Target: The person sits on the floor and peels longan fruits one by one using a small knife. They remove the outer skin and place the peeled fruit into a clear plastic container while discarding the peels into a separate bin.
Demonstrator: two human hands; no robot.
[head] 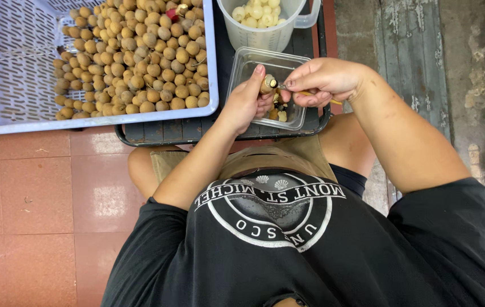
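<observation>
- Gripping a small brown fruit [268,84] in left hand [248,102], fingers closed, above clear plastic tub [242,65].
- Pinching thin tool [310,94] in closed right hand [325,79], tip touching fruit.
- Sitting beside lavender crate [3,113] heaped with fruit.

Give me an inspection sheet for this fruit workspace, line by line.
Surface: black tray on red tiled floor.
Job's things: brown fruit in left hand; thin tool in right hand, tip at the fruit.
Clutter: lavender basket of brown fruit; jug of peeled white fruit; clear tub with scraps.
Grippers: both hands closed, above the tub.
Cables: nothing seen.
Surroundings: worn concrete on the right.
</observation>
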